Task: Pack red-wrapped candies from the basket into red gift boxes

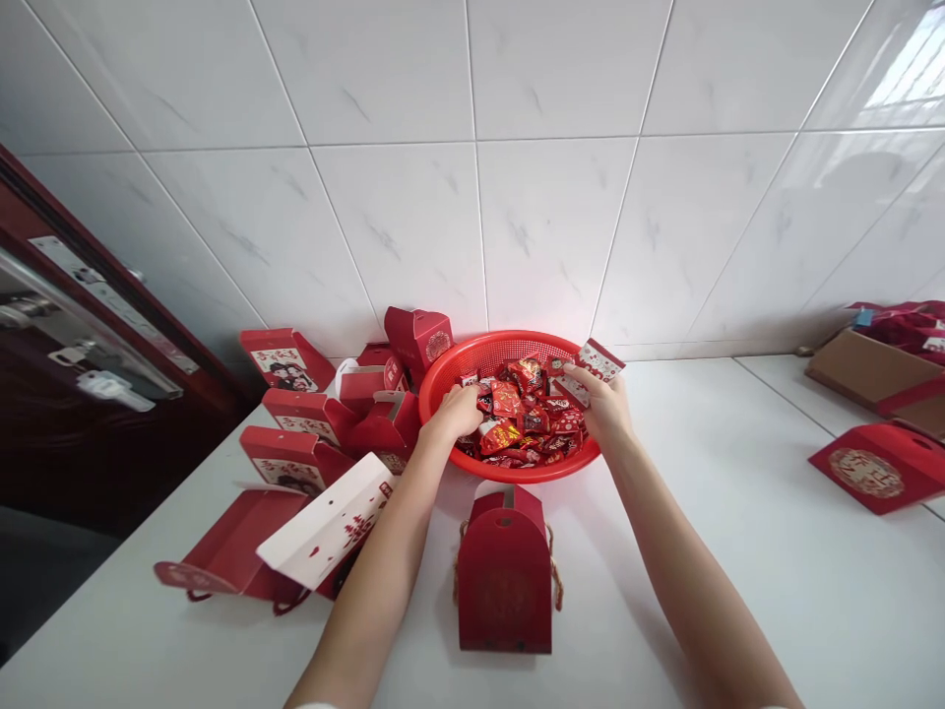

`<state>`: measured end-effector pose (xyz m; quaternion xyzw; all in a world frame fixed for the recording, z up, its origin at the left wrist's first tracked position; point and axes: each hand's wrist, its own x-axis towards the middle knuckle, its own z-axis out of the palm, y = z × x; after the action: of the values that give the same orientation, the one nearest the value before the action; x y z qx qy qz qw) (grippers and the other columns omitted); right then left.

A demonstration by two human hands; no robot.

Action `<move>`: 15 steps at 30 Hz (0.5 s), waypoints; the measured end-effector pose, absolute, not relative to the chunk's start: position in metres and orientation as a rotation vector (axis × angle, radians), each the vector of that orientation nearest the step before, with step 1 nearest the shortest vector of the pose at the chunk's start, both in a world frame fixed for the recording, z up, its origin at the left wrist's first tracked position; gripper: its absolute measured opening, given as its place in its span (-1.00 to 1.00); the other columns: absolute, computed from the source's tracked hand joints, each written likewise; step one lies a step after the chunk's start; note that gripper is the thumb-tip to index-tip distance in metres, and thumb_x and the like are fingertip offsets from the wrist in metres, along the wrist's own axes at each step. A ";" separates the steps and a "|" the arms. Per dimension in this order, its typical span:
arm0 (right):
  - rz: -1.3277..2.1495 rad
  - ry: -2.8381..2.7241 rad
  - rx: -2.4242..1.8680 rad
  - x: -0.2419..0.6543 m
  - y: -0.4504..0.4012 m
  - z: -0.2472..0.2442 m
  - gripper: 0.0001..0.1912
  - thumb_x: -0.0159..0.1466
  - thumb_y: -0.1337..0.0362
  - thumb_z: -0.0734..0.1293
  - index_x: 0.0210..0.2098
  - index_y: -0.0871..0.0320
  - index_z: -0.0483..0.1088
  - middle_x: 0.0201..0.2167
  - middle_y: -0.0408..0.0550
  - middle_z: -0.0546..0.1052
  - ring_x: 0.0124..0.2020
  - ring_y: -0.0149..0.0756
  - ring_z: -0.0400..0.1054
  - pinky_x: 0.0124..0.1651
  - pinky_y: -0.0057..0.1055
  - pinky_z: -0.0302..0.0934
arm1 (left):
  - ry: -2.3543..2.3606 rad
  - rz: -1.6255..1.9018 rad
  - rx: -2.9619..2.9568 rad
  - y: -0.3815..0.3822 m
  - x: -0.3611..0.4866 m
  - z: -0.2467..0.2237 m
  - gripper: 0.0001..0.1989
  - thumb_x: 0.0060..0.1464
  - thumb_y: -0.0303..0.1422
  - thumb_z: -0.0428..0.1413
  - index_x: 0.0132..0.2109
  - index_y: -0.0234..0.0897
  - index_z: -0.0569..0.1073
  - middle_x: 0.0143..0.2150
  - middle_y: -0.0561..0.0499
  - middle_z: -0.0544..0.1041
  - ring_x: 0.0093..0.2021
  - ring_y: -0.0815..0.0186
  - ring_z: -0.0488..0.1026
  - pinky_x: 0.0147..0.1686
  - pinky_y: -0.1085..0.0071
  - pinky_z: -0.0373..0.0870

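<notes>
A red plastic basket (509, 475), full of small wrapped candies (506, 399) in red and gold, stands near the wall. My left hand (458, 412) is inside its left edge, fingers curled down among the candies; what they grip is hidden. At the basket's right rim, my right hand (603, 402) is closed on a flat red-and-white patterned packet (603, 360), tilted up over the candies. In front of the basket, between my forearms, stands a red gift box (505, 576) with an arched front, an opening at its top and twisted cord at both sides.
Several red gift boxes (291, 414) crowd the left, some with raised lids; one has a white printed flap (329, 532). To the right lie another red box (875, 465) and a cardboard carton (849, 369). A tiled wall (553, 217) borders the white tabletop (709, 473).
</notes>
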<state>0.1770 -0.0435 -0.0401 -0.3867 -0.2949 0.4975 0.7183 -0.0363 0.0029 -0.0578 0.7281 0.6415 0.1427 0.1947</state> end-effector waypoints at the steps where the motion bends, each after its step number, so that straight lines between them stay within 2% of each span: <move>1: 1.115 -0.665 -0.861 0.176 -0.043 -0.042 -0.72 -0.15 0.30 0.60 -0.43 0.16 0.55 -0.46 -0.13 0.65 -0.40 -0.23 0.57 -0.32 -0.36 0.53 | 1.790 0.356 2.041 0.006 -0.037 -0.059 -0.50 -0.01 -0.55 0.22 0.13 -0.29 0.59 0.15 -0.34 0.61 0.16 -0.13 0.57 0.09 0.15 0.46; 4: 1.131 -0.706 -0.861 0.174 -0.043 -0.044 -0.74 -0.12 0.28 0.59 -0.42 0.15 0.57 -0.42 -0.10 0.67 -0.36 -0.18 0.59 -0.26 -0.32 0.53 | 1.725 0.280 2.055 0.012 -0.040 -0.059 -0.44 -0.08 -0.50 0.29 0.13 -0.15 0.59 0.12 -0.24 0.65 0.11 -0.13 0.59 0.04 0.15 0.48; 7: 1.136 -0.704 -0.874 0.174 -0.043 -0.046 -0.76 -0.11 0.29 0.58 -0.42 0.15 0.57 -0.42 -0.09 0.67 -0.36 -0.15 0.59 -0.27 -0.29 0.52 | 1.607 0.277 2.087 0.010 -0.041 -0.055 -0.50 -0.10 -0.51 0.29 0.06 -0.14 0.64 0.08 -0.19 0.67 0.14 -0.15 0.56 0.11 0.08 0.44; 9: 1.138 -0.698 -0.888 0.175 -0.043 -0.046 -0.76 -0.11 0.29 0.58 -0.43 0.14 0.56 -0.43 -0.09 0.67 -0.37 -0.15 0.58 -0.28 -0.29 0.52 | 1.486 0.286 2.104 0.005 -0.039 -0.051 -0.56 -0.10 -0.54 0.27 -0.02 -0.15 0.67 0.01 -0.13 0.70 0.11 -0.07 0.59 0.12 0.14 0.45; 12: 1.132 -0.711 -0.884 0.176 -0.042 -0.047 -0.76 -0.11 0.28 0.58 -0.43 0.14 0.56 -0.42 -0.09 0.67 -0.36 -0.15 0.59 -0.27 -0.29 0.51 | 1.273 0.367 2.088 -0.001 -0.032 -0.049 -0.57 -0.08 -0.58 0.22 -0.04 -0.18 0.68 -0.07 -0.05 0.72 0.02 0.07 0.64 0.01 0.30 0.53; 15: 1.130 -0.728 -0.872 0.175 -0.043 -0.047 -0.77 -0.11 0.28 0.58 -0.44 0.13 0.56 -0.43 -0.10 0.67 -0.35 -0.14 0.59 -0.28 -0.29 0.52 | 1.318 0.447 2.107 -0.002 -0.028 -0.049 -0.53 -0.03 -0.62 0.15 0.00 -0.19 0.67 -0.01 -0.07 0.71 0.07 0.08 0.62 0.03 0.33 0.52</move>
<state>0.1750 -0.0428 -0.0469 -0.3907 -0.3263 0.5067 0.6958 -0.0284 -0.0024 -0.0493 0.7950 0.4975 0.1687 0.3032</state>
